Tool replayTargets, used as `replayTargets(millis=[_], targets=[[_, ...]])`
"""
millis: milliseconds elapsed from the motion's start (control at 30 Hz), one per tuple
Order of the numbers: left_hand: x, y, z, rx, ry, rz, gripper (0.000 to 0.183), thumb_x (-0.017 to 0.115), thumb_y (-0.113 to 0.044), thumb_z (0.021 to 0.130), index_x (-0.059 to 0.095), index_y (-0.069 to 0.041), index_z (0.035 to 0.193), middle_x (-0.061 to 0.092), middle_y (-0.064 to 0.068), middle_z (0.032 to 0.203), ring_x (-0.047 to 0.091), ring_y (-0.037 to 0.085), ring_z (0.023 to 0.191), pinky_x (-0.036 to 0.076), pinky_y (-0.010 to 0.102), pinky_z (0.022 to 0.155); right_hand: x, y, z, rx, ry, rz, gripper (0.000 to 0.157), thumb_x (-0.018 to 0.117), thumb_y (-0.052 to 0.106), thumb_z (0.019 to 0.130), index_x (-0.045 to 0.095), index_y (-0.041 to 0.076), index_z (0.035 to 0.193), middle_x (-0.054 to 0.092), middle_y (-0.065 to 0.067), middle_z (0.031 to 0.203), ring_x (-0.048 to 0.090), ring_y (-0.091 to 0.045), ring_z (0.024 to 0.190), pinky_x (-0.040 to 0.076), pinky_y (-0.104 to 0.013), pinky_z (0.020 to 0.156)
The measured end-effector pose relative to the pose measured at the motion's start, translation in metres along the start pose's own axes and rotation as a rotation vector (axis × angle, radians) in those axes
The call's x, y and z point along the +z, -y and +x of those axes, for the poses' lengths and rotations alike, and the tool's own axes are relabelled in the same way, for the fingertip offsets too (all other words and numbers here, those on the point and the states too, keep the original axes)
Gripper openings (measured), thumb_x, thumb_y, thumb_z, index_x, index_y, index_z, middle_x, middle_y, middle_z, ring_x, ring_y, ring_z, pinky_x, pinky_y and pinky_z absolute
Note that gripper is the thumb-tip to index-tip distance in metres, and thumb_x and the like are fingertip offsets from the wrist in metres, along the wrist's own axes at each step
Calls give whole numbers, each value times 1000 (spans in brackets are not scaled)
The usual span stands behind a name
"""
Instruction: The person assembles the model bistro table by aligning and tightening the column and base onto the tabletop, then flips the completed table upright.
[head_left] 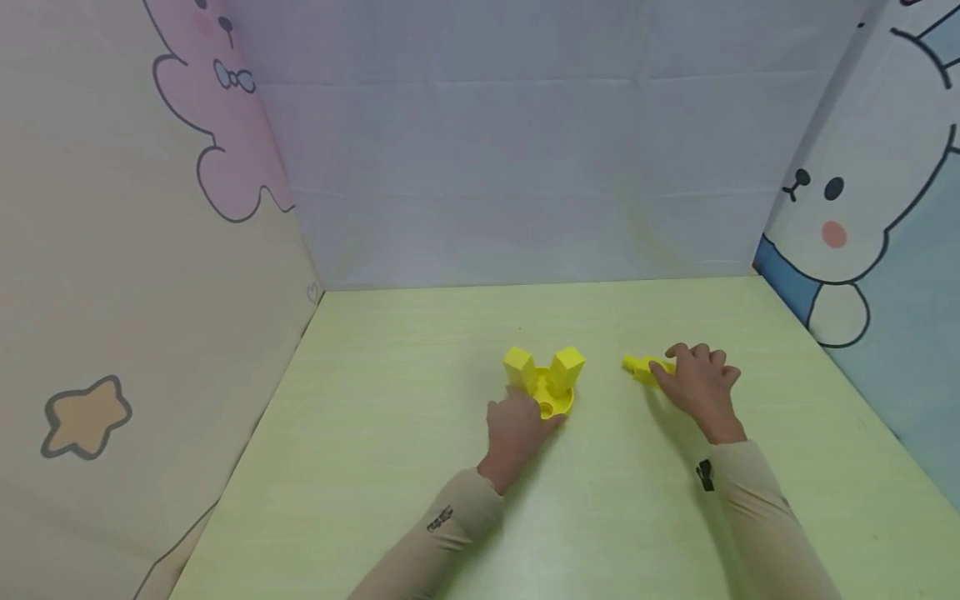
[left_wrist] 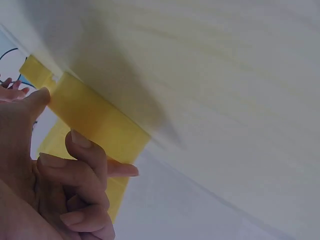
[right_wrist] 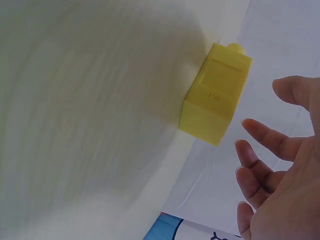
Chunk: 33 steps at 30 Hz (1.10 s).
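My left hand pinches the yellow base at its rim, thumb on one side and a forefinger reaching round, the other fingers loosely bent; my right hand hovers at the block, fingers spread and thumb apart, gripping nothing. The base sits about midway between the left and right edges of the worktop, with two posts standing up from it and leaning apart; the block lies between the base and the right edge, set in from the far edge. I judge all of it to be moulded plastic: light, stiff, rather smooth, unlikely to dent, though the small peg on the block's end looks the likeliest part to snap. The block's flat long sides should give the surest hold, thumb against fingers, with the peg left free; the base is best held by its rim, since pulling on a post might tip it. No brand shows. On the block is a short raised marking, perhaps "1-8" or "158", too faint to be sure, and the dark marks on my sleeves are unreadable.
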<state>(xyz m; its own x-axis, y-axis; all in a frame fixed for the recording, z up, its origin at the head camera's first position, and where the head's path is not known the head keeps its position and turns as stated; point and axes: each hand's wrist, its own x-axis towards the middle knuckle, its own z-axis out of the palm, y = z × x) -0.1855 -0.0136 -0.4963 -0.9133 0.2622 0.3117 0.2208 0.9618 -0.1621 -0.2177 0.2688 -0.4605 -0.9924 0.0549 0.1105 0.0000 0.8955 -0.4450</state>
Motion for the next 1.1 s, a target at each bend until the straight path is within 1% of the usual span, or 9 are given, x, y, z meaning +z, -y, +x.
replayTargets(millis=[133,233,333,433,533,700,867,1000,1100], targets=[[-2,-6,0,1,-12,114,75,54,-82,88,40,-16,56,40,-4,55,38,10,46,41,29,50,2,-5,-2,9,13,-29,55,54,35,104,52,-12,133,43,-41,122,30,-60,110,24,-68,79],[-3,-6,-1,-12,-1,100,73,54,-83,87,42,-17,57,38,-5,53,34,10,45,40,28,49,3,-9,-3,18,35,-57,59,55,35,102,49,-14,136,42,-42,121,30,-60,107,24,-68,79],[-3,-3,-5,-32,-4,28,70,60,-80,86,58,-12,71,41,-4,52,41,10,44,40,29,50,2,-12,-4,33,67,-73,61,57,33,100,48,-15,137,41,-42,117,30,-58,104,23,-67,78],[-2,4,-8,-33,-25,-53,69,66,-76,84,63,-7,87,44,-3,51,50,14,45,40,29,50,1,-16,-5,42,91,-71,59,59,30,98,49,-16,134,42,-40,114,30,-56,102,22,-67,79],[-1,13,-9,-9,-24,-138,62,72,-70,84,61,-10,86,42,-5,52,52,16,46,38,29,48,2,-19,-5,33,97,-63,56,62,28,97,51,-16,130,43,-39,112,30,-56,102,22,-68,80],[-1,31,-5,23,90,-358,52,76,-59,88,57,-10,86,35,-5,57,39,12,49,31,26,45,3,-23,-7,9,86,-64,53,68,28,97,53,-15,124,44,-39,112,32,-57,103,23,-69,80],[-1,44,1,11,211,-564,45,78,-51,90,63,-10,98,38,-4,61,40,13,56,35,29,48,2,-21,-13,-8,55,-23,53,69,31,97,56,-14,123,45,-39,117,32,-58,108,22,-70,81],[-1,49,5,14,252,-618,44,79,-49,90,65,-10,103,40,-3,62,43,15,60,38,30,51,-3,-13,-21,-49,4,27,51,72,31,96,59,-12,121,46,-37,119,33,-58,110,22,-70,82],[-1,51,6,24,255,-622,43,79,-48,89,65,-10,104,41,-3,63,43,15,60,39,30,52,-11,-3,-28,-107,-24,65,48,74,29,94,61,-10,119,49,-35,117,37,-55,108,25,-70,82]])
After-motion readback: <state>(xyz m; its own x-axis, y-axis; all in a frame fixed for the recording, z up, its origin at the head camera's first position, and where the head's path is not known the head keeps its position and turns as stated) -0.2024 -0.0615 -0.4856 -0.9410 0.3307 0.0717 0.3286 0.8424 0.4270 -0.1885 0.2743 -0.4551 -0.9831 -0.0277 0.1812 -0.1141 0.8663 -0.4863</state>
